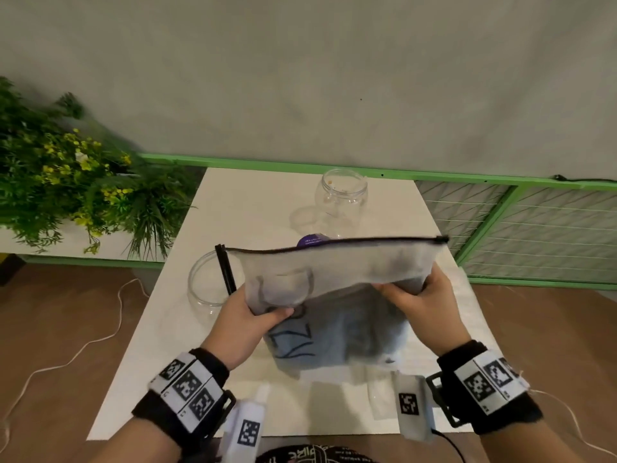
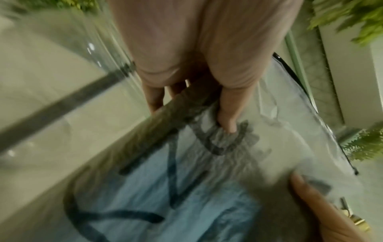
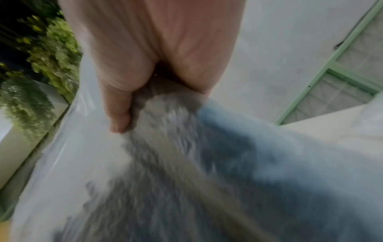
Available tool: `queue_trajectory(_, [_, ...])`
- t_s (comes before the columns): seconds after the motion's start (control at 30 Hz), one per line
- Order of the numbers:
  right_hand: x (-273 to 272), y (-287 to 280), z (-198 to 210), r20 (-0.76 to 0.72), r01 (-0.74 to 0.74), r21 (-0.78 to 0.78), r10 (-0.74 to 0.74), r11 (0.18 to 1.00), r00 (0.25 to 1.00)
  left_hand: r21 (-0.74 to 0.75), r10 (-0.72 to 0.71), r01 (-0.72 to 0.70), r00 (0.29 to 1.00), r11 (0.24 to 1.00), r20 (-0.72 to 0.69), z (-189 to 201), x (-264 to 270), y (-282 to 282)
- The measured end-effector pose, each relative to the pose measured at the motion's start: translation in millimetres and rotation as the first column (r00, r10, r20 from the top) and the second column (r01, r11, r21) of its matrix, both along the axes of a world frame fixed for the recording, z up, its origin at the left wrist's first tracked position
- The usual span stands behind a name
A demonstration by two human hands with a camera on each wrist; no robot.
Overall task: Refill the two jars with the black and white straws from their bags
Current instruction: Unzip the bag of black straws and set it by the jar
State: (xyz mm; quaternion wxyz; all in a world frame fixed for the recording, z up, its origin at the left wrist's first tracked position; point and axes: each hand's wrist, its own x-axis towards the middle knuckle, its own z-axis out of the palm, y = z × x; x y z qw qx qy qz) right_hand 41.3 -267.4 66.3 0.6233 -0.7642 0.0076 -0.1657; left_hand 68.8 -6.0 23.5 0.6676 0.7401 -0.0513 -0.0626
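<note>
Both hands hold a translucent zip bag [image 1: 334,267] up over the table, its black zipper edge on top. My left hand [image 1: 247,315] pinches its lower left corner, thumb in front. My right hand [image 1: 417,295] grips the lower right part. The wrist views show the thumb [image 2: 226,121] and the right thumb [image 3: 118,114] pressed on the plastic. A couple of black straws [image 1: 224,269] stick up beside the bag's left edge, within the outline of the near clear jar [image 1: 203,289]. A second clear jar [image 1: 340,198] stands open farther back. Another bag [image 1: 334,342], bluish with black marks, lies under the held one.
The white table [image 1: 253,202] is narrow, with brown floor on both sides. A leafy plant [image 1: 66,168] stands at the left. A green-framed mesh rail [image 1: 500,208] runs behind and to the right. Something purple [image 1: 309,241] peeks over the bag. A white cable [image 1: 83,345] trails on the floor.
</note>
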Motion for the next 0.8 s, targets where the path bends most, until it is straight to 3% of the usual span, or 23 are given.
queue_trajectory(0.17, [-1, 27, -23, -0.147, -0.155, -0.099, 0.14, 0.983, 0.979, 0.021, 0.037, -0.037, 0.999, 0.999, 0.025, -9, -6, 44])
queue_trajectory(0.47, [17, 67, -17, -0.062, -0.073, -0.169, 0.063, 0.983, 0.996, 0.109, 0.114, -0.122, 0.991, 0.987, 0.076, -9, 6, 79])
queue_trajectory(0.63, [24, 76, -8, -0.077, 0.013, 0.046, -0.01, 0.999, 0.997, 0.155, 0.169, -0.182, 0.981, 0.971, 0.095, -10, 13, 87])
queue_trajectory(0.8, [20, 77, 4, -0.048, -0.039, 0.293, 0.056, 0.955, 0.997, 0.116, 0.115, -0.131, 0.984, 0.985, 0.135, 13, 13, 92])
